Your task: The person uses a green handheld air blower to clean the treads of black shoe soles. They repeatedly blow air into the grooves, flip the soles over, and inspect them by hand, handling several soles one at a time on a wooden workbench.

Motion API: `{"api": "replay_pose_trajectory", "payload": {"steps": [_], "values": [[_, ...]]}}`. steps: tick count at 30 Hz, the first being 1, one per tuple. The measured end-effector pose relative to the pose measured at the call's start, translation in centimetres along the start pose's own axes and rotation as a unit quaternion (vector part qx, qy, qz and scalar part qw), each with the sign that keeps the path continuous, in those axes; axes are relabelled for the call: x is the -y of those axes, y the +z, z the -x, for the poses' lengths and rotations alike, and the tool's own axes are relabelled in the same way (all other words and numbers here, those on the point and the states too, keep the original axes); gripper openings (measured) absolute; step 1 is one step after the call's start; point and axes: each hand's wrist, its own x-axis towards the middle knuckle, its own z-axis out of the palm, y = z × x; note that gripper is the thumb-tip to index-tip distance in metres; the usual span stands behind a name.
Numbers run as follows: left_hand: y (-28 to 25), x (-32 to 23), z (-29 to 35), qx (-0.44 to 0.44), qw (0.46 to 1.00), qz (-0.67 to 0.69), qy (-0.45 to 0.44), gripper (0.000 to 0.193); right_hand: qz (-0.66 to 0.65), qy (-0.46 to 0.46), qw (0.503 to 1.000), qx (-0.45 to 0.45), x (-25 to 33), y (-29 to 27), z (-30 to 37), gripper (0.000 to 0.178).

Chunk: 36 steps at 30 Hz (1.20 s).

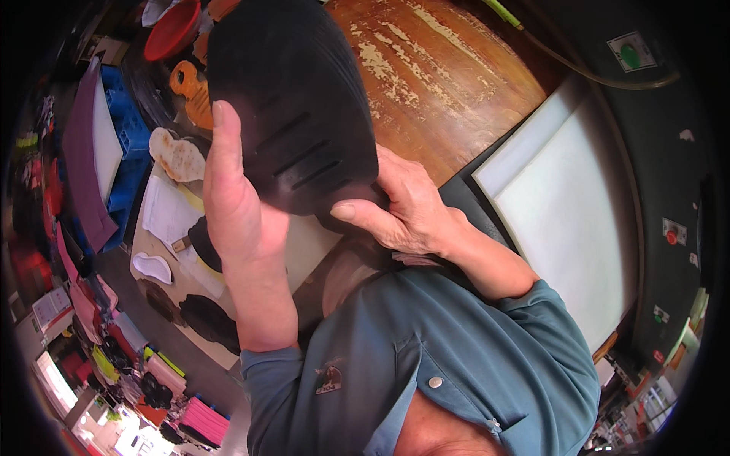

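Observation:
A large black, sole-shaped piece (293, 106) is held up in front of me between both hands. Its rounded end points down toward me and bears several slanting slots; fine lines along its right edge look like layers. My left hand (242, 194) grips the left side, thumb upright along the edge, its other fingers hidden behind. At the lower right, my right hand (407, 201) is closed on the rounded end, its thumb across the near side and its fingers partly out of sight. Beside my left wrist lies a dark tool with a metal end (182, 244).
Left of me, a worktop (171, 292) carries a tan sole-shaped piece (179, 156), an orange piece (194, 95), a small white pad (152, 267) and black pieces (205, 319). Blue crates (129, 137) stand beyond. A worn wooden board (449, 83) and white panel (570, 228) lie right.

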Motion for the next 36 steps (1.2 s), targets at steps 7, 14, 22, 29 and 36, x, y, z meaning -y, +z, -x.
{"api": "replay_pose_trajectory", "payload": {"steps": [7, 14, 22, 29, 36], "values": [[-2.9, 1.4, 2.9, 0.067, 0.993, 0.1, 0.011, 0.061, -0.067, 0.032, 0.997, -0.01, 2.3, 1.8, 1.3, 0.05], [-5.3, 2.5, 6.5, 0.079, 0.992, 0.045, 0.088, 0.067, -0.068, 0.074, 0.994, 0.032, 3.9, 3.1, 2.1, 0.048], [-7.1, 1.9, 9.8, -0.017, 0.978, -0.102, 0.178, 0.062, -0.018, 0.084, 0.991, 0.104, 5.0, 6.3, 2.0, 0.052], [-14.9, 4.0, 12.1, -0.214, 0.967, 0.001, 0.14, 0.049, -0.071, 0.329, 0.919, 0.206, 0.3, 14.4, 4.6, 0.063], [-25.6, 3.2, 13.6, -0.339, 0.92, -0.021, 0.194, 0.049, -0.102, 0.302, 0.896, 0.309, -4.1, 24.0, 2.7, 0.092]]}}
